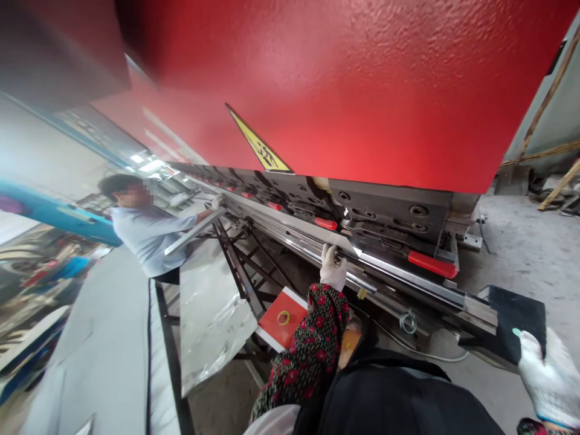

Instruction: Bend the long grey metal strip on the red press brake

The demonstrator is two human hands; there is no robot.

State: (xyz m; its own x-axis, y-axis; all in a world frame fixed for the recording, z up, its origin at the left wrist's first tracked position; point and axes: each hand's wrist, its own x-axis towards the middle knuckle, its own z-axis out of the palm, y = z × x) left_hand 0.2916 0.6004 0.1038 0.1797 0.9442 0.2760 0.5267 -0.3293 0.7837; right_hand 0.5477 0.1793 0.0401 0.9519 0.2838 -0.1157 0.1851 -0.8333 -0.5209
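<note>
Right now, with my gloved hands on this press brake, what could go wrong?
1. Your left hand rests on the long metal strip right below the red ram; its fingers could get pinched there.
2. A co-worker holds the strip's far end, so a sudden shift might jerk it.
3. Your right hand grips the dark plate, whose edge may cut.

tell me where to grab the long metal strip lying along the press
Probably its free front edge, from the operator's side, where the left hand rests: the strip lies lengthwise with its rear edge under the red upper beam, so only that side looks open.
</note>
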